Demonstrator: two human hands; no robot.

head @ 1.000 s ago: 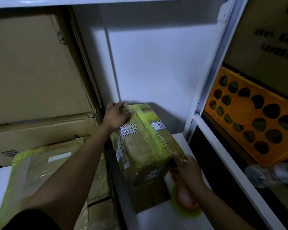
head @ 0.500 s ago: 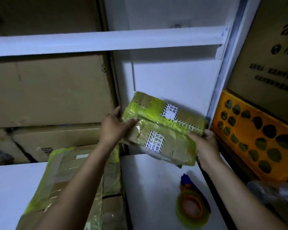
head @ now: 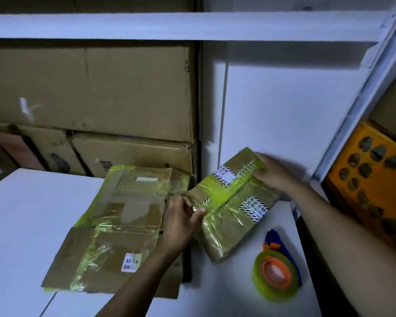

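**Head view: one taped parcel, held two-handed at a packing bench**

Item 1. Small brown cardboard parcel (head: 233,202), banded in glossy yellow-green tape, with striped black-and-white printed labels on its upper face. It is between the two hands, tilted, with its far end raised. Its near corner seems to meet the white tabletop (head: 21,213), though contact cannot be confirmed. The labelled face is up and toward the wearer, probably so that the seams and tape can be checked or the box turned before it is set down.

Item 2. Left hand (head: 181,223). The fingers are curled, with the thumb laid on top, and it pinches the parcel's near-left edge. This looks like a steadying or pivoting hold rather than one that bears the weight.

Item 3. Right hand (head: 274,172). It is closed round the parcel's far, raised end, with the fingers wrapped over the top corner. It appears to carry most of the load.

Item 4. Larger flat brown carton (head: 114,225), also taped yellow-green and carrying a small white sticker. It lies flat just left of the left hand, apparently already sealed and put aside.

Item 5. Roll of yellow-green tape on an orange core with a blue handle (head: 276,274). It rests on the surface below the right forearm, within reach for more wrapping.

Item 6. Stacked plain brown cartons (head: 89,88) stand beyond the left hand under a white shelf beam (head: 169,26). An orange perforated plastic crate (head: 375,179) stands right of the right forearm.
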